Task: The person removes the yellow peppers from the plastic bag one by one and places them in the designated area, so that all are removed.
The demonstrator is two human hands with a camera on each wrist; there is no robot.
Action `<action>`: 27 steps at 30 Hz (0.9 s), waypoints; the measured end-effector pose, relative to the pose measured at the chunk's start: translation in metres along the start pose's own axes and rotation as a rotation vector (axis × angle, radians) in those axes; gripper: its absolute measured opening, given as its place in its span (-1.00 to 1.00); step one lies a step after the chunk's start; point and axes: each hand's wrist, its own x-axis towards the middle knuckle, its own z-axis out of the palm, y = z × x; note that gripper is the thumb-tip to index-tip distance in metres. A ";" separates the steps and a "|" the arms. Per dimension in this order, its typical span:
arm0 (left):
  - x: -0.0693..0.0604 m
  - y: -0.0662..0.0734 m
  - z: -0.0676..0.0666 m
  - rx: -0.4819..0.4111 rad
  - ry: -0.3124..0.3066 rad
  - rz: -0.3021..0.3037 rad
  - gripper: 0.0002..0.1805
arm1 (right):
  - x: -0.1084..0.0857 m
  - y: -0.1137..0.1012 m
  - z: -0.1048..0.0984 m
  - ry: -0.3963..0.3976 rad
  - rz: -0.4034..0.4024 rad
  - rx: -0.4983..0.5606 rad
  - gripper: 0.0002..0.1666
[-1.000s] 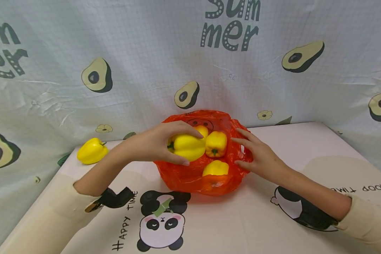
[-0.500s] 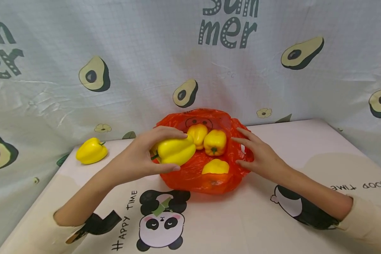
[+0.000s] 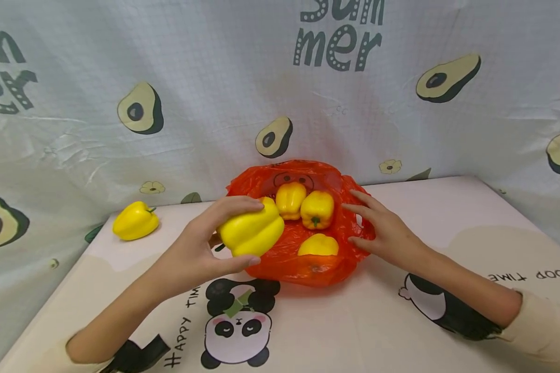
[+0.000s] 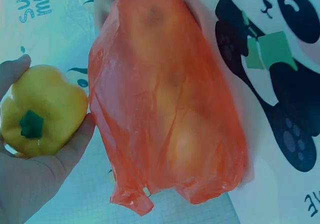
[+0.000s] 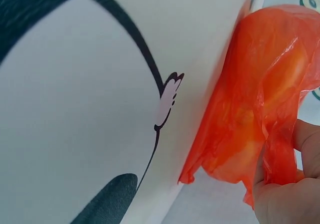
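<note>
In the head view a red plastic bag stands on the table, its mouth facing me. Inside it lie yellow bell peppers: one at the back, one beside it, and another partly hidden by the front rim. My left hand grips a yellow bell pepper in the air at the bag's left edge. Its green stem shows in the left wrist view. On the opposite side, my right hand holds the bag's right edge, with the plastic between thumb and fingers in the right wrist view.
Another yellow bell pepper rests at the table's far left corner. A pale cloth with panda prints covers the table. Close behind the bag hangs a sheet printed with avocados.
My left hand has moved left and toward me with the pepper, from over the bag's mouth to its left edge. The right hand keeps its place on the bag.
</note>
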 end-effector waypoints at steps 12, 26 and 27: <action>-0.014 -0.008 -0.001 0.042 0.082 -0.025 -0.22 | -0.004 0.001 -0.002 0.016 -0.006 -0.013 -0.25; -0.033 -0.013 -0.016 0.075 0.171 -0.091 -0.18 | -0.009 0.000 -0.001 -0.006 0.016 -0.017 -0.25; -0.035 -0.014 -0.017 0.080 0.177 -0.104 -0.19 | -0.009 0.001 -0.001 -0.009 0.016 -0.015 -0.25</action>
